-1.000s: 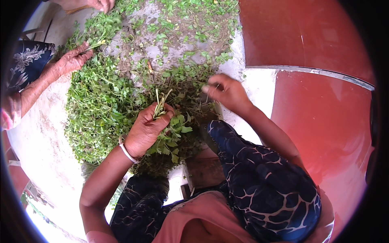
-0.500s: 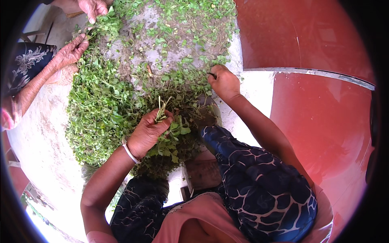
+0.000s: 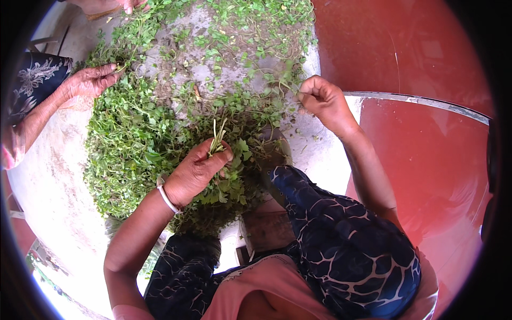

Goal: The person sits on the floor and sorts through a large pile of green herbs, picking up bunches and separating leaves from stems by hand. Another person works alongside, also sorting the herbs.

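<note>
Fingers (image 3: pixel 220 158) of the left hand (image 3: pixel 193 173) are closed on a leafy bunch (image 3: pixel 217 144), pale stems (image 3: pixel 219 130) pointing away from the body, heaped greens (image 3: pixel 133 141) lying just left, the right hand (image 3: pixel 328 104) farther out, fingertips nearly meeting, hold unclear.

Red panels (image 3: pixel 413 160) glossy, smooth, painted-looking, with hazy reflections and thin scratch-like lines; strip (image 3: pixel 426 101) along the edge looks metal, dull, worn. Greens (image 3: pixel 133 138) leafy, mostly matt, crinkled texture; stems (image 3: pixel 218 140) in left hand (image 3: pixel 198 169) smooth, fibrous. Grey surface (image 3: pixel 200 68) under the leaves matt, rough with soil-like grit. Pale ground (image 3: pixel 58 144) rough, concrete-like, part blown out. Trousers (image 3: pixel 352 240) patterned cloth, slight sheen; pink top (image 3: pixel 266 277) matt cloth. Co-worker's floral garment (image 3: pixel 34 82) cloth, matt. Bracelet (image 3: pixel 167 198) smooth, plastic or metal, can't tell.
</note>
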Tool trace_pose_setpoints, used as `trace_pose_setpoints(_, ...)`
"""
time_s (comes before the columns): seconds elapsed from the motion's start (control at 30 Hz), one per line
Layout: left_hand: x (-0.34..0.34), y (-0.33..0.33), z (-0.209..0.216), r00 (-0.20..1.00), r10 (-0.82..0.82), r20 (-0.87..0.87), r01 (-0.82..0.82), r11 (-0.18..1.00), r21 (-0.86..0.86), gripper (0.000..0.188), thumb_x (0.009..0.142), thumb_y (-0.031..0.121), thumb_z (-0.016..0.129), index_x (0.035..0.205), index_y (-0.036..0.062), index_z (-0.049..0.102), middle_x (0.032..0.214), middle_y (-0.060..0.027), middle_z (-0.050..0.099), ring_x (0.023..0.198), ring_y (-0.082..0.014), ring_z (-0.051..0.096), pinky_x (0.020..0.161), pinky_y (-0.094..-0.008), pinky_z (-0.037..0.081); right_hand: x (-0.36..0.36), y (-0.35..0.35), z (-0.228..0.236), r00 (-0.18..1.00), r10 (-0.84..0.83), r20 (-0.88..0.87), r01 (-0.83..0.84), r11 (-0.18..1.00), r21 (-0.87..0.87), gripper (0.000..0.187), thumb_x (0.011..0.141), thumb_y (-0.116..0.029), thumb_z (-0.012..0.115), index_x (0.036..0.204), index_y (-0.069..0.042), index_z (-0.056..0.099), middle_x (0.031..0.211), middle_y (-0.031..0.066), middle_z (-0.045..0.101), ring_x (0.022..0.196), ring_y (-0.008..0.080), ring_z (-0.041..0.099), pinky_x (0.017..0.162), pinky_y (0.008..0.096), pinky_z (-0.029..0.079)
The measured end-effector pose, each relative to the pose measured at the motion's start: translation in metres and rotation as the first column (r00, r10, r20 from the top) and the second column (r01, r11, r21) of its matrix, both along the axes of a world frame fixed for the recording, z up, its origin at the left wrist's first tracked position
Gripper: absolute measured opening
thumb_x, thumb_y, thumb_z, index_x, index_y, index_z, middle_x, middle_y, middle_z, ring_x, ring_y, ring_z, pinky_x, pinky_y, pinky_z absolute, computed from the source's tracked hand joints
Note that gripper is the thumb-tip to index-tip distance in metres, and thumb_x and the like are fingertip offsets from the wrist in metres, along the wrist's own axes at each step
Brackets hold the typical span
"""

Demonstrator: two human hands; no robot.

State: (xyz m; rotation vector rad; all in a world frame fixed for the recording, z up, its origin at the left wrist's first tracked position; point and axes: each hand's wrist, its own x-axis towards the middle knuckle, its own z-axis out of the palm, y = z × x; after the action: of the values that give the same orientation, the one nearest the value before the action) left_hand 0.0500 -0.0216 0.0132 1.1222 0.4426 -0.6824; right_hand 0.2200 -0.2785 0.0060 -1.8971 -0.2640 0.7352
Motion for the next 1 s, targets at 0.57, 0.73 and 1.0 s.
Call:
trace_pose_setpoints(0.57, 0.02, -0.009, 0.01, 0.968, 0.078, 0.239, -0.102, 0.991, 0.09, 0.01, 0.086, 0.009, 0.06, 0.095, 0.0065, 0.055, 0.08, 0.0053, 0.053, 0.07, -0.0036, 0.046, 0.061, -0.0191, 0.039, -0.013, 0.014, 0.024, 0.934, 0.012, -0.356, 0.019, 0.996, 0.082, 0.007, 0.085, -0.007, 0.06, 0.091, -0.008, 0.061, 0.078, -0.0026, 0.061, 0.064, 0.0029, 0.052, 0.054, 0.0175, 0.041)
trace_pose_setpoints(0.73, 0.023, -0.015, 0.015, 0.934, 0.063, 0.351, -0.152, 0.96, 0.233, 0.012, 0.084, 0.002, 0.056, 0.096, 0.0046, 0.055, 0.082, 0.0041, 0.053, 0.071, -0.0044, 0.045, 0.065, -0.0196, 0.04, -0.027, 0.027, 0.03, 0.919, 0.053, -0.39, -0.027, 0.997, 0.072, 0.007, 0.085, -0.009, 0.061, 0.092, -0.009, 0.061, 0.076, -0.0043, 0.061, 0.063, 0.0024, 0.051, 0.054, 0.0174, 0.04)
trace_pose_setpoints(1.0, 0.023, -0.03, 0.006, 0.701, -0.343, 0.625, -0.2, 0.747, 0.634, 0.047, 0.072, -0.004, 0.06, 0.117, 0.0035, 0.049, 0.094, -0.014, 0.059, 0.08, -0.0301, 0.06, 0.069, -0.0357, 0.05, -0.047, 0.039, 0.031, 0.871, 0.152, -0.468, -0.103, 0.986, 0.13, 0.006, 0.086, -0.009, 0.059, 0.091, -0.008, 0.06, 0.077, -0.0036, 0.058, 0.063, 0.0037, 0.051, 0.055, 0.0192, 0.043)
